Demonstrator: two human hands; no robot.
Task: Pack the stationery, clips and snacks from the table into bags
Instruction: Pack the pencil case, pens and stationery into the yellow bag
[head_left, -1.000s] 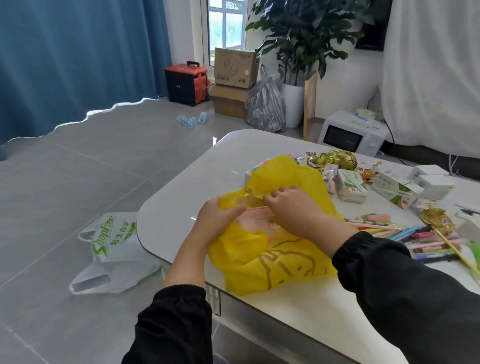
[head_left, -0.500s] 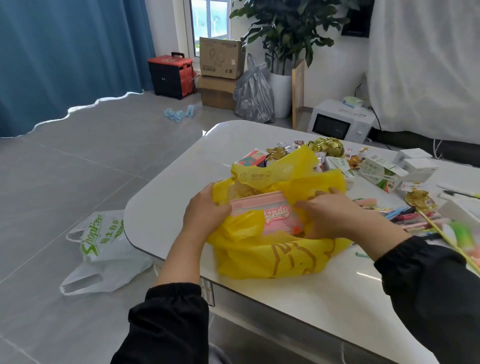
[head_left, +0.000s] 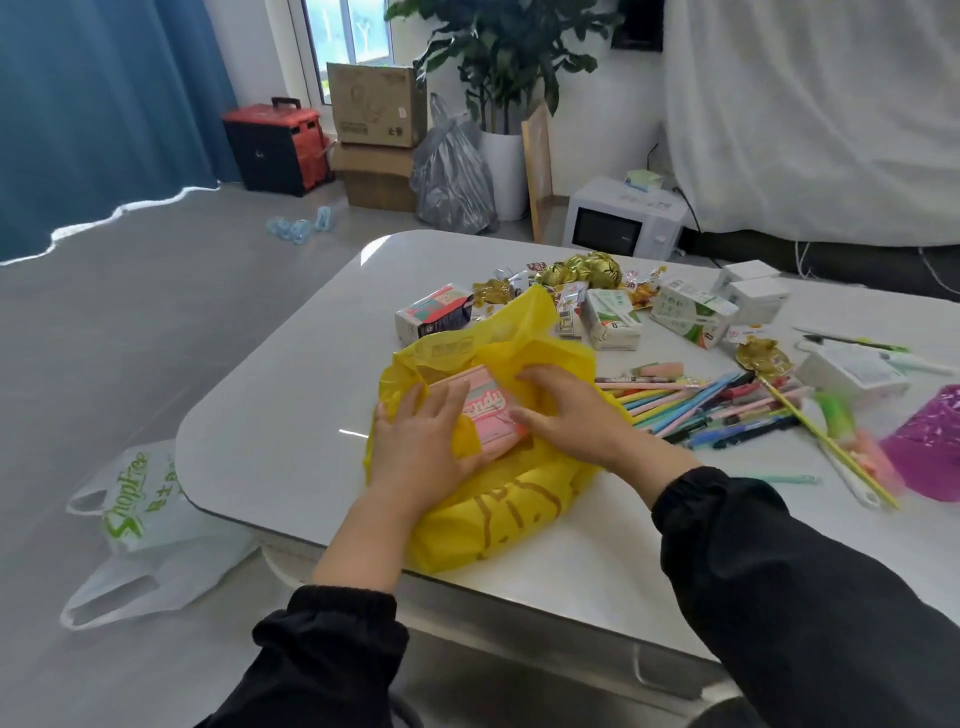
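**Head view.** A yellow plastic bag (head_left: 498, 514) with a brown line drawing lies on the white rounded surface (head_left: 291, 415) near its front left corner, with its mouth turned away from the person. A pink rectangular box (head_left: 488, 415) with white lettering sits in that mouth, partly covered by yellow film. The left grip (head_left: 421, 447) lies flat, its fingers extended over the near left end of the box and the bag's edge, pressing rather than clasping. The right grip (head_left: 566, 410) curls round the right end of the box, thumb on its face. Just right of the bag lies a fan of coloured pens (head_left: 717, 410); beyond it lie green-and-white tissue packs (head_left: 613, 319) and gold-wrapped sweets (head_left: 592, 267). A white printed carrier bag (head_left: 140, 519) lies on the floor.
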